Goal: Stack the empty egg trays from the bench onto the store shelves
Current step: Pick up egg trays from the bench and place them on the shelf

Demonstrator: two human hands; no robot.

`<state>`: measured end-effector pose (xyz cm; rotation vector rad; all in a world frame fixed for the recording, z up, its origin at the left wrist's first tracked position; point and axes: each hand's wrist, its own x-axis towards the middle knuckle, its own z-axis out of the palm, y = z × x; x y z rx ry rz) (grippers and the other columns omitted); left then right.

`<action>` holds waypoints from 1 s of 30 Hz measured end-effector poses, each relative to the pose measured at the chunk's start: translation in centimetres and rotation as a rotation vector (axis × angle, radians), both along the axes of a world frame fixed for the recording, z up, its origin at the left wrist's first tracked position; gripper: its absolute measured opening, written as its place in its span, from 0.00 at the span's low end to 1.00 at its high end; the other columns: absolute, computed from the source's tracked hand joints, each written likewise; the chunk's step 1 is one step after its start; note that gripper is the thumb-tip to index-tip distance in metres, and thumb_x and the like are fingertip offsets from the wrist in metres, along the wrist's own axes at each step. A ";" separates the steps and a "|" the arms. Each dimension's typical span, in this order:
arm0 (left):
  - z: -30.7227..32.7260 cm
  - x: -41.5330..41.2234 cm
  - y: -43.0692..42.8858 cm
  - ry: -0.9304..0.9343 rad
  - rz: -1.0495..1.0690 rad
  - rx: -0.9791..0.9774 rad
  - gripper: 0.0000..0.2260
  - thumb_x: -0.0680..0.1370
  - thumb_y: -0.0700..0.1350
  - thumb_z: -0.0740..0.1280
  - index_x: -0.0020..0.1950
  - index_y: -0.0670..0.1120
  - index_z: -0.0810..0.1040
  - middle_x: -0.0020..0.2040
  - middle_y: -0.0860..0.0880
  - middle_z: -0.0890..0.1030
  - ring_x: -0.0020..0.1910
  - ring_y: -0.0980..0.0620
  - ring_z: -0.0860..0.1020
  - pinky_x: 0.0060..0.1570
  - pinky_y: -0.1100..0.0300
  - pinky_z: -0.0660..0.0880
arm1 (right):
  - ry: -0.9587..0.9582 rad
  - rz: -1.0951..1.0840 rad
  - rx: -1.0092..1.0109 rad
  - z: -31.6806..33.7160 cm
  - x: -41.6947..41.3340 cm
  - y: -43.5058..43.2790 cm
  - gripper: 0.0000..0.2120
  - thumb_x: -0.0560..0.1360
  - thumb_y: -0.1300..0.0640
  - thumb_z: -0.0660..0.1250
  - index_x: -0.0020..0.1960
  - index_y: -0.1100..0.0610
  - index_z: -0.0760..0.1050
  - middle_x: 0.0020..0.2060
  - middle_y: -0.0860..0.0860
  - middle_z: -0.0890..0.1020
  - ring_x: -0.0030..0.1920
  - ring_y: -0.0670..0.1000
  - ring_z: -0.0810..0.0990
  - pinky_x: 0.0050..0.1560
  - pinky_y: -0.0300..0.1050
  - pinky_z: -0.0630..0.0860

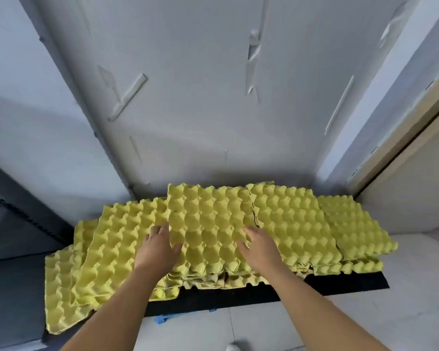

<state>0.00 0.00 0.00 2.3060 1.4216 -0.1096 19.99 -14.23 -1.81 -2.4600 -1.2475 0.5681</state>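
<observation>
My L hand (160, 247) and R hand (260, 249) rest on both side edges of the top yellow moulded-pulp egg tray (208, 221); grip wide, fingers straight.

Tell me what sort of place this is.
Probably a storeroom or back room that handles eggs: piles of empty yellow egg trays cover a low black bench, against plain grey panel walls, on a pale tiled floor.
</observation>
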 end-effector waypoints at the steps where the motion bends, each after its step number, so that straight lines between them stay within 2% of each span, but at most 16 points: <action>1: -0.6 0.4 0.3 -0.004 0.045 -0.049 0.33 0.79 0.55 0.62 0.78 0.47 0.51 0.75 0.45 0.60 0.72 0.42 0.65 0.63 0.49 0.71 | 0.013 0.016 -0.030 -0.9 0.3 0.4 0.25 0.79 0.45 0.57 0.73 0.54 0.63 0.72 0.54 0.66 0.72 0.53 0.62 0.71 0.49 0.62; 4: -2.5 1.2 1.1 -0.031 0.163 -0.191 0.35 0.80 0.54 0.62 0.79 0.46 0.46 0.75 0.41 0.59 0.70 0.41 0.67 0.63 0.49 0.70 | 0.038 0.030 -0.085 -3.1 0.8 1.5 0.26 0.79 0.44 0.57 0.74 0.52 0.62 0.73 0.56 0.64 0.74 0.54 0.60 0.71 0.50 0.62; 7: -4.4 2.0 1.8 -0.104 0.249 -0.252 0.34 0.79 0.51 0.64 0.79 0.48 0.49 0.72 0.40 0.67 0.66 0.41 0.71 0.62 0.48 0.72 | 0.082 0.015 -0.105 -4.9 1.0 2.3 0.26 0.79 0.45 0.57 0.75 0.53 0.60 0.74 0.56 0.62 0.74 0.56 0.58 0.72 0.50 0.58; 9: -5.2 2.2 2.3 -0.152 0.294 -0.251 0.31 0.80 0.48 0.64 0.78 0.50 0.52 0.66 0.40 0.74 0.60 0.41 0.76 0.57 0.47 0.75 | 0.099 0.010 -0.121 -5.4 1.1 2.8 0.27 0.79 0.45 0.57 0.75 0.53 0.59 0.74 0.56 0.60 0.74 0.56 0.57 0.73 0.50 0.56; 13: -5.3 2.0 3.4 -0.217 0.347 -0.223 0.23 0.81 0.43 0.59 0.76 0.50 0.59 0.56 0.44 0.80 0.47 0.43 0.80 0.45 0.51 0.78 | 0.115 0.008 -0.124 -5.9 1.0 3.3 0.27 0.79 0.45 0.57 0.75 0.53 0.58 0.75 0.55 0.59 0.75 0.55 0.56 0.74 0.52 0.54; 16: -4.0 1.7 4.5 -0.290 0.335 -0.154 0.21 0.81 0.41 0.59 0.73 0.51 0.65 0.46 0.50 0.76 0.39 0.46 0.78 0.36 0.56 0.73 | 0.112 -0.029 -0.109 -5.9 1.1 3.7 0.28 0.79 0.44 0.57 0.76 0.51 0.57 0.76 0.53 0.57 0.75 0.54 0.55 0.73 0.50 0.55; 18: -3.2 1.2 5.8 -0.313 0.325 -0.126 0.20 0.81 0.41 0.59 0.72 0.52 0.68 0.46 0.50 0.76 0.39 0.46 0.77 0.35 0.58 0.69 | 0.099 -0.042 -0.095 -5.7 1.0 4.1 0.28 0.79 0.42 0.56 0.76 0.50 0.55 0.76 0.52 0.53 0.75 0.54 0.54 0.73 0.51 0.55; 21: -2.5 0.2 8.1 -0.330 0.332 -0.104 0.19 0.80 0.41 0.59 0.71 0.52 0.69 0.53 0.47 0.80 0.40 0.46 0.76 0.35 0.57 0.68 | 0.101 -0.074 -0.062 -5.1 0.5 5.0 0.33 0.77 0.39 0.57 0.77 0.49 0.51 0.77 0.51 0.47 0.76 0.54 0.50 0.73 0.53 0.55; 23: -2.6 -0.6 9.3 -0.322 0.336 -0.108 0.20 0.80 0.40 0.59 0.71 0.52 0.70 0.55 0.45 0.81 0.39 0.44 0.76 0.33 0.57 0.68 | 0.081 -0.093 -0.027 -5.0 0.0 5.9 0.35 0.77 0.38 0.57 0.77 0.50 0.49 0.77 0.51 0.44 0.76 0.54 0.45 0.73 0.52 0.50; 25: -3.1 -1.4 10.2 -0.311 0.358 -0.123 0.20 0.80 0.39 0.58 0.71 0.52 0.70 0.52 0.45 0.82 0.37 0.44 0.76 0.31 0.58 0.67 | 0.021 -0.130 -0.024 -4.9 -0.3 6.6 0.37 0.76 0.37 0.57 0.77 0.51 0.46 0.77 0.53 0.42 0.76 0.55 0.42 0.73 0.51 0.44; 27: -3.8 -2.3 10.9 -0.298 0.396 -0.160 0.21 0.79 0.38 0.58 0.71 0.51 0.70 0.45 0.46 0.81 0.35 0.45 0.75 0.30 0.59 0.66 | 0.021 -0.165 -0.067 -5.1 -0.6 7.2 0.39 0.76 0.36 0.56 0.77 0.51 0.44 0.77 0.55 0.45 0.76 0.57 0.44 0.73 0.54 0.45; 30: -4.7 -3.8 11.2 -0.302 0.456 -0.210 0.20 0.79 0.38 0.58 0.70 0.49 0.71 0.38 0.47 0.78 0.29 0.48 0.72 0.28 0.60 0.65 | 0.220 -0.201 -0.081 -5.2 -1.0 7.9 0.41 0.75 0.40 0.61 0.77 0.54 0.43 0.76 0.57 0.54 0.74 0.57 0.58 0.71 0.54 0.58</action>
